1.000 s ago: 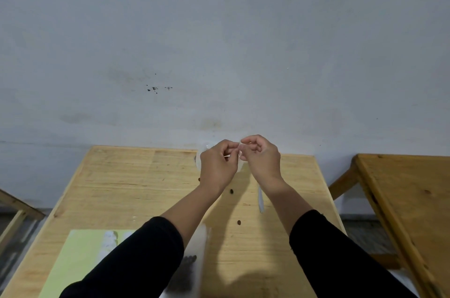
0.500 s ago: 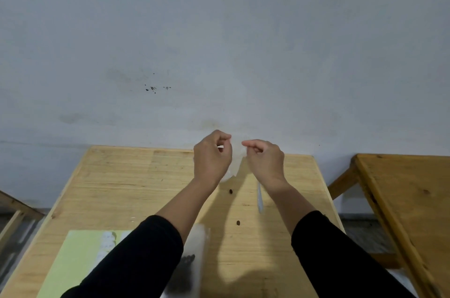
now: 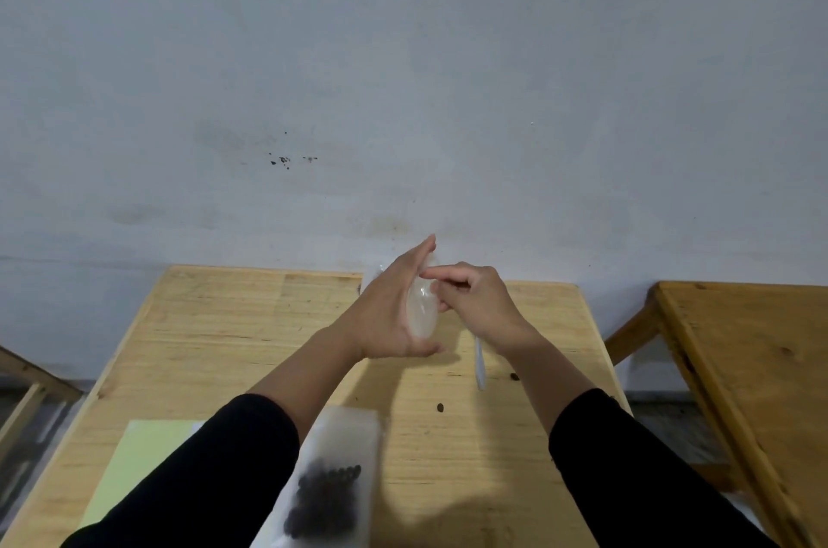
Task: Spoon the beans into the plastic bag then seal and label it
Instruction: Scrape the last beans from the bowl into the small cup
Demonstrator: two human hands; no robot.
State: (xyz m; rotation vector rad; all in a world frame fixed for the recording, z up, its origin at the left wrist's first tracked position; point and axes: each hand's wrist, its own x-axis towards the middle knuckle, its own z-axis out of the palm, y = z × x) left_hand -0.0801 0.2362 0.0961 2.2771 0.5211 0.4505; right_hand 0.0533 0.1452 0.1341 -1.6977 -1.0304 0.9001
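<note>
- Beans are being held inside a plastic bag lying on the desk at 6 o'clock, partly under the left sleeve.
- A clear film piece is being carried against the left hand, whose fingers are being kept straight and released.
- The film's edge is being pinched by the curled fingers of the right hand.
- A white spoon is lying at 3 o'clock of the left hand, with loose beans scattered near it.
- A pale green sheet is lying at 7 o'clock.

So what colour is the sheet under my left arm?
Pale yellow-green sheet, plain, showing in the head view.
</note>
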